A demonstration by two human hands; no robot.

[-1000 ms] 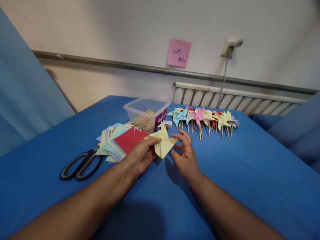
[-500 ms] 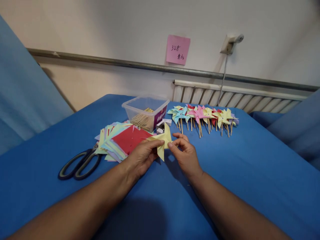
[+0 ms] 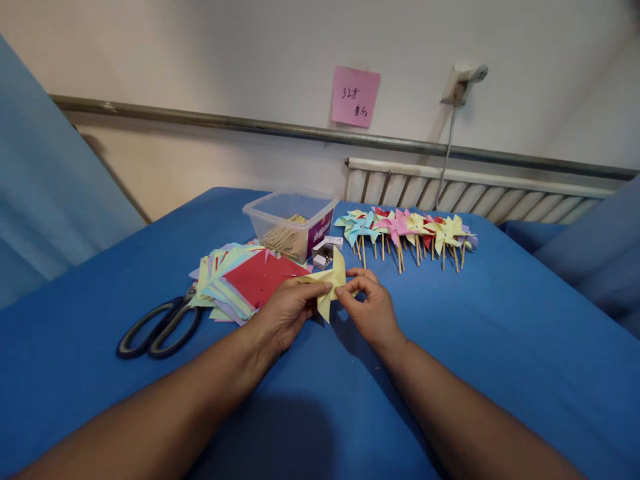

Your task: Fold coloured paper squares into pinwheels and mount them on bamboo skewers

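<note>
A pale yellow paper pinwheel [image 3: 326,307] with folded blades is held between both hands, above the blue tablecloth [image 3: 450,373]. My left hand [image 3: 287,313] pinches it from the left, the thumb pressed near its centre. On the other side, my right hand [image 3: 371,305] is closed with thumb and index finger on the pinwheel's right edge. Just behind it stands a small white box [image 3: 323,259] with shiny metal bits inside. A stack of coloured paper squares with a red sheet [image 3: 263,277] on top lies beside my left hand.
Dark-handled scissors [image 3: 160,330] lie left of the paper stack, blades partly hidden under it. Behind is a clear plastic box [image 3: 280,220] of wooden sticks. Several finished pinwheels on sticks [image 3: 397,227] lie at the back right, before a radiator [image 3: 480,193].
The yellow pinwheel has shifted slightly right, and its right-hand blade is now bent in toward the right fingers. More of the small white box shows.
</note>
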